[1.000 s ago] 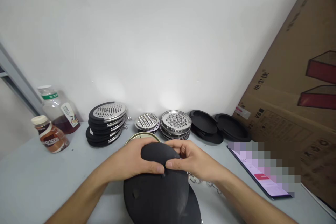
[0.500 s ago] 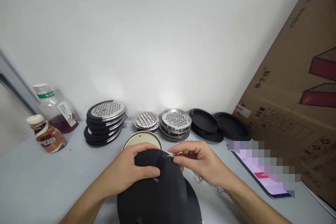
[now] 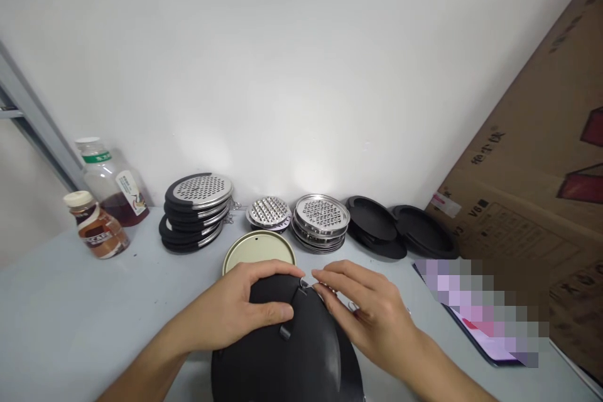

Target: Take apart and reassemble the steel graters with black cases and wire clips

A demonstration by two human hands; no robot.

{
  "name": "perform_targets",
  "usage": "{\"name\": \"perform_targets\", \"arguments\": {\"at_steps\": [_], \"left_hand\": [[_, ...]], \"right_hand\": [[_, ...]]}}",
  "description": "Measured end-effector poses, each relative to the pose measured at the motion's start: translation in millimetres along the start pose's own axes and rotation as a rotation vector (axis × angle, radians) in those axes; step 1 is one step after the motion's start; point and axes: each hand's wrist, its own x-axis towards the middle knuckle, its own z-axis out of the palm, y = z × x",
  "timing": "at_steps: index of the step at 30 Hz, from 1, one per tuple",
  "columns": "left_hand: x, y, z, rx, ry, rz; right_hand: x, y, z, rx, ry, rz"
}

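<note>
Below the middle of the head view is a rounded black plastic shell (image 3: pixel 277 364) with a slot and a small tab near its far edge. My left hand (image 3: pixel 230 308) grips that edge, thumb on the near face and fingers behind. My right hand (image 3: pixel 372 304) pinches a small metal wire clasp (image 3: pixel 305 282) at the slot; its fingertips partly cover it. A second dark rounded piece (image 3: pixel 352 364) shows under the shell's right side. Just beyond my left hand lies an olive-gold round lid (image 3: pixel 264 248).
Along the wall stand black-rimmed grater discs (image 3: pixel 202 188), small grater plates (image 3: pixel 268 210), stacked metal grater discs (image 3: pixel 323 213) and black round trays (image 3: pixel 372 220). Two bottles (image 3: pixel 101 235) are at left. A phone (image 3: pixel 494 345), partly blurred, and a cardboard box (image 3: pixel 513 201) bound the right.
My right hand has turned, its fingers now straighter and steeper over the wire clasp. My left hand keeps its hold on the shell. The whole view has shifted slightly.
</note>
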Motion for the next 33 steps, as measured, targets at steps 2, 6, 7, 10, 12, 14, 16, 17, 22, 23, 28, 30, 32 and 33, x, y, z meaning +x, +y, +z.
{"name": "perform_targets", "arguments": {"at_steps": [2,6,7,10,12,14,16,17,22,23,28,30,32,33], "left_hand": [[-1.4,0.4,-1.5,0.013,-0.021,-0.006],[-4.1,2.3,-4.1,0.027,-0.058,-0.021],[-4.2,2.5,-4.5,0.017,-0.067,-0.020],[-2.8,1.3,-4.8,-0.021,-0.084,-0.010],[-1.2,0.0,-4.9,-0.029,-0.098,-0.003],[0.0,-0.9,-4.9,-0.025,-0.120,-0.008],[0.4,-1.0,-4.7,-0.008,-0.118,-0.011],[0.2,-0.9,-4.7,0.004,-0.101,-0.009],[-1.1,-2.3,-5.2,0.072,0.012,0.021],[-1.0,-3.3,-4.6,0.077,0.024,0.028],[2.0,-8.1,10.5,0.081,0.044,0.036],[2.6,-6.9,18.7,0.035,-0.006,0.022],[1.6,-3.8,21.3,-0.047,-0.008,-0.016],[0.4,-1.9,19.1,-0.087,0.029,-0.040]], "right_hand": [[-3.2,-3.8,1.7,-0.065,0.009,-0.027],[-9.9,-13.4,6.1,-0.159,0.065,-0.050],[-10.9,-15.4,7.6,-0.176,0.085,-0.050],[-11.1,-19.3,12.1,-0.215,0.130,-0.056],[-8.9,-20.3,14.2,-0.223,0.146,-0.054],[-5.8,-21.0,14.4,-0.198,0.144,-0.028],[-3.1,-22.0,12.3,-0.118,0.109,0.040],[-2.2,-22.7,10.9,-0.058,0.073,0.094],[-1.3,-23.2,9.6,0.183,0.060,0.356],[-1.4,-22.3,11.7,0.208,0.099,0.382],[-0.1,-21.6,29.7,0.358,0.159,0.479],[2.7,-23.7,33.0,0.451,0.145,0.511],[8.0,-21.5,26.6,0.559,0.144,0.599],[11.2,-17.1,18.3,0.603,0.164,0.651]]}}
